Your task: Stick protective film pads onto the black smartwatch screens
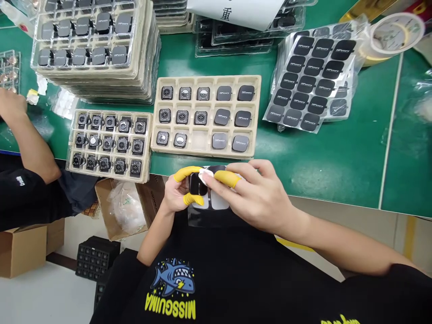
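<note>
My left hand (173,194), with yellow finger cots on thumb and forefinger, grips a small black watch body (194,183) by its edges, its dark glossy face towards me. My right hand (265,198), also wearing a yellow cot, pinches a small white wipe (205,175) against the watch's upper edge. Behind and below both hands is a partly used sticker sheet (218,202); which fingers support it is hidden. Just beyond lies a beige tray (200,140) with watch bodies on the left, black-covered ones on the right and one bare compartment in the front row.
Left of that tray sits another tray of watch bodies (108,144), before a tall tray stack (141,85). Black label sheets (307,85) and a tape roll (396,33) lie at right. A co-worker's arm (32,135) is at far left, above an open carton (145,202).
</note>
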`<state>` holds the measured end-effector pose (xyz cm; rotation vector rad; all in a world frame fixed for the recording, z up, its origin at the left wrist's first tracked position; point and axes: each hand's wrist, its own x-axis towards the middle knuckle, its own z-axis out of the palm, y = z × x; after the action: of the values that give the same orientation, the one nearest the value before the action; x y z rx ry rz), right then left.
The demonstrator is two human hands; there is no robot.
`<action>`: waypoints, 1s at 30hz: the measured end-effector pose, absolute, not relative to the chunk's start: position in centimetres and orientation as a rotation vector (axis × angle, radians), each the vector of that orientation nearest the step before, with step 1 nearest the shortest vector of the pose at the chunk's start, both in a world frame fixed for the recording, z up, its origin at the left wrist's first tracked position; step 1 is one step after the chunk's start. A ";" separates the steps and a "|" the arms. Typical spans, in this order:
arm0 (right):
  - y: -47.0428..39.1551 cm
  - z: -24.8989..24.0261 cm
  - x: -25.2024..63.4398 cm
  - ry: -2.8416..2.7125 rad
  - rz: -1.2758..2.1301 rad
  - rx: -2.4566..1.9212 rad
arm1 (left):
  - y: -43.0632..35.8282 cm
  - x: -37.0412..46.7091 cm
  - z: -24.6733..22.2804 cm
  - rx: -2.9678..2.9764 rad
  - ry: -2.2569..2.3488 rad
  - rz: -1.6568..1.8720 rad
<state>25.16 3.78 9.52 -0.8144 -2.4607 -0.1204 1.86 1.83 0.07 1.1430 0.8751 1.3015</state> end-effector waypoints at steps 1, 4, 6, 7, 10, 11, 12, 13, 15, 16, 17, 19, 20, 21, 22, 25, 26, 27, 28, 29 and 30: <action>3.9 9.4 25.4 -2.455 -0.143 -0.847 | 1.8 1.9 0.0 1.136 0.870 1.317; 4.2 9.5 26.4 -2.366 -0.158 -0.929 | 1.9 1.8 -0.2 1.103 0.839 1.329; 4.2 9.9 26.9 -2.327 -0.101 -0.928 | 2.0 1.8 -0.2 1.100 0.845 1.321; 4.1 10.3 27.1 -2.342 -0.054 -0.894 | 2.1 1.7 -0.1 1.109 0.860 1.315; 3.9 11.7 27.0 -2.469 0.082 -0.714 | 2.5 1.6 0.3 1.160 0.884 1.300; 3.8 12.1 26.8 -2.513 0.116 -0.662 | 2.6 1.6 0.4 1.180 0.867 1.290; 3.8 12.4 26.6 -2.547 0.145 -0.626 | 2.7 1.5 0.6 1.203 0.839 1.279; 3.8 12.5 26.3 -2.573 0.167 -0.602 | 2.7 1.5 0.7 1.229 0.811 1.269; 3.9 12.3 25.7 -2.597 0.173 -0.571 | 2.8 1.5 0.9 1.298 0.761 1.244; 4.0 11.9 25.3 -2.589 0.150 -0.557 | 2.8 1.5 0.9 1.327 0.746 1.230; 4.2 11.5 25.0 -2.567 0.107 -0.551 | 2.8 1.6 1.0 1.342 0.739 1.217; 4.4 10.7 24.5 -2.508 -0.015 -0.569 | 2.6 1.9 1.1 1.308 0.756 1.231; 4.5 10.4 24.4 -2.487 -0.078 -0.596 | 2.5 2.0 1.0 1.266 0.775 1.259; 4.5 10.3 24.4 -2.484 -0.128 -0.635 | 2.4 2.1 1.0 1.213 0.800 1.297; 4.5 10.2 24.5 -2.497 -0.158 -0.673 | 2.3 2.1 0.9 1.160 0.819 1.338; 4.2 10.3 26.5 -2.495 -0.116 -0.814 | 2.0 1.7 0.5 1.056 0.848 1.419; 4.2 10.1 27.8 -2.443 -0.100 -0.897 | 1.9 1.4 0.2 1.044 0.862 1.421; 4.3 9.6 29.4 -2.365 -0.111 -0.990 | 1.9 1.1 -0.1 1.042 0.882 1.413; 4.6 8.7 31.3 -2.268 -0.146 -1.083 | 1.8 0.7 -0.3 1.046 0.906 1.400; 5.0 7.6 33.4 -2.185 -0.217 -1.184 | 1.8 0.5 -0.6 1.050 0.929 1.382; 5.6 6.1 35.7 -2.108 -0.290 -1.213 | 1.8 0.2 -0.9 1.055 0.942 1.366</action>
<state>35.66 5.57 6.11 -1.2134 -2.1081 -0.2902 0.24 1.80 -0.87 1.0551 0.9423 1.3656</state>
